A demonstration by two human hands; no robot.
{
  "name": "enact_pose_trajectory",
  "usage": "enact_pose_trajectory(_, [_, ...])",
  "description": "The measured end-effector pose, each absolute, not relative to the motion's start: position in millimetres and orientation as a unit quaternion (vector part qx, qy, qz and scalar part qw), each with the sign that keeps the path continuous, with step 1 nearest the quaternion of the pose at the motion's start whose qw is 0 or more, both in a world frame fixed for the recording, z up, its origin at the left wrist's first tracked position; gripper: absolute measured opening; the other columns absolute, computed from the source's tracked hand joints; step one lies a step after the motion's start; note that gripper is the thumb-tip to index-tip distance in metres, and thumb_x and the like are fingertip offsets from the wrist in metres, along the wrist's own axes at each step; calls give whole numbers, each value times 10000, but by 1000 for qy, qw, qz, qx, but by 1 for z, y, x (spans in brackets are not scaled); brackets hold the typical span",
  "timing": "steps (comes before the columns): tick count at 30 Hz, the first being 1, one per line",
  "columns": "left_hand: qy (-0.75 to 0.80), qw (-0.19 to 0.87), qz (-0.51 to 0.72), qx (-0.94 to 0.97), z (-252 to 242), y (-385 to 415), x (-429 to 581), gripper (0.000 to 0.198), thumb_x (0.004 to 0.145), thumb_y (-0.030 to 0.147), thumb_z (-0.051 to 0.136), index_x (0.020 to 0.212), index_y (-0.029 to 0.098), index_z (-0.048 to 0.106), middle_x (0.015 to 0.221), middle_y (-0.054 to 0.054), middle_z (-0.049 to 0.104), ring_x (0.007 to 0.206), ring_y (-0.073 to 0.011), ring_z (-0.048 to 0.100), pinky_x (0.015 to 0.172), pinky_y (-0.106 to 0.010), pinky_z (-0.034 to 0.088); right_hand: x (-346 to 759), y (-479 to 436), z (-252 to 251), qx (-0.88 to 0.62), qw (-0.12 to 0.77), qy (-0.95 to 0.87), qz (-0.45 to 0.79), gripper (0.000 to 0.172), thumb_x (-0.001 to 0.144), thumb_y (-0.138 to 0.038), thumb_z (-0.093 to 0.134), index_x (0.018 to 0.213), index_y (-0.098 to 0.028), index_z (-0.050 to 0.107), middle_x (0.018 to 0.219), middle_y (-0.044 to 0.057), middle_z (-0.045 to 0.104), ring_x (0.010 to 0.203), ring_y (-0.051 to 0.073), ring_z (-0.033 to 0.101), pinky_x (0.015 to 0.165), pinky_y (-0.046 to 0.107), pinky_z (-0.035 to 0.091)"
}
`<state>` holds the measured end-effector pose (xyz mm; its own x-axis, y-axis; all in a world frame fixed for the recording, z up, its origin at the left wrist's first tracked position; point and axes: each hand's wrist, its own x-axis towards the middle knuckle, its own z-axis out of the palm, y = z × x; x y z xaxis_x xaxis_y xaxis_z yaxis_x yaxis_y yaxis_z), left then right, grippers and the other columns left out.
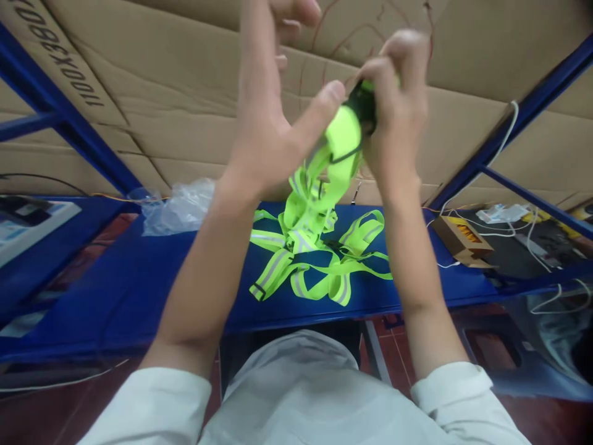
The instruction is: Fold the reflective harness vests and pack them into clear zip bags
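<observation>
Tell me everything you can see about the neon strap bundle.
The neon strap bundle is bright yellow-green webbing, apparently fabric, with silvery-grey stripes and small black fittings. Its upper end, with a larger black piece, is held up in the right hand, slightly blurred. The left hand is open beside it; whether its thumb touches is unclear. Below, the bands hang in a tangle, and the rest lies in loops on the blue tabletop.

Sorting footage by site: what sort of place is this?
Probably a small workshop or packing station: a blue worktable within a blue metal frame, corrugated cardboard lining the back, and neon yellow-green reflective straps being handled over it.
</observation>
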<state>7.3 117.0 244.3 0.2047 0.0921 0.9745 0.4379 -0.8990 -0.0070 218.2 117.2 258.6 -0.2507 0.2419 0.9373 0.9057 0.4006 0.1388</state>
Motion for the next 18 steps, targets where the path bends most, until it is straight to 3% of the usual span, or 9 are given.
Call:
enact_pose_trajectory(1, [-174,119,-592,-778,241,107,14,376,1076,479,547,1397,293,488,1441,-49,584,1378,-216,594,1155,-393,536,212,119,243,-414,443,-712,-354,317,1173,-288,418,1230,-212,720,1448,124,583,1377,234,593,1151,378,530])
enact_pose_trajectory(3, [-223,27,-530,-818,233,95,25,402,1020,444,694,1328,210,587,1353,-91,668,1260,-246,679,1127,-419,560,201,123,218,-456,415,-718,-322,298,1160,-236,422,1278,-206,695,1495,125,580,1312,257,624,1090,405,549])
enact_pose_trajectory(6, [-304,-13,-483,-821,214,98,30,516,924,441,812,1357,246,610,1388,-85,690,1270,-320,687,1145,-492,549,195,129,197,-504,397,-715,-277,341,1114,-134,401,1330,-217,652,1468,129,599,1285,305,626,1065,465,527])
enact_pose_trajectory(9, [-384,-25,-448,-807,195,114,23,521,880,360,837,1352,234,656,1319,-99,749,1246,-370,699,1145,-545,534,198,131,187,-539,375,-720,-223,381,1038,-104,499,1389,-222,590,1497,154,555,1380,344,558,1124,507,488])
enact_pose_trajectory(14, [-360,-69,-450,-815,178,141,10,302,900,199,709,1202,202,730,1274,-81,789,1223,-315,725,1135,-468,546,215,131,175,-424,328,-837,-112,744,908,-195,727,1592,-223,433,1594,184,497,1498,399,478,1164,624,487])
enact_pose_trajectory(16, [-328,-87,-450,-826,173,151,5,298,908,178,683,1202,203,722,1313,-75,779,1246,-285,717,1147,-436,545,223,132,175,-371,315,-871,-60,769,920,-238,748,1620,-269,430,1619,137,519,1512,367,492,1219,607,466])
enact_pose_trajectory(18, [-303,-106,-443,-837,169,158,1,309,923,187,685,1230,211,710,1332,-68,771,1251,-267,713,1160,-418,543,230,136,177,-338,314,-887,-13,687,956,-245,726,1597,-281,481,1630,90,539,1524,321,505,1284,551,429])
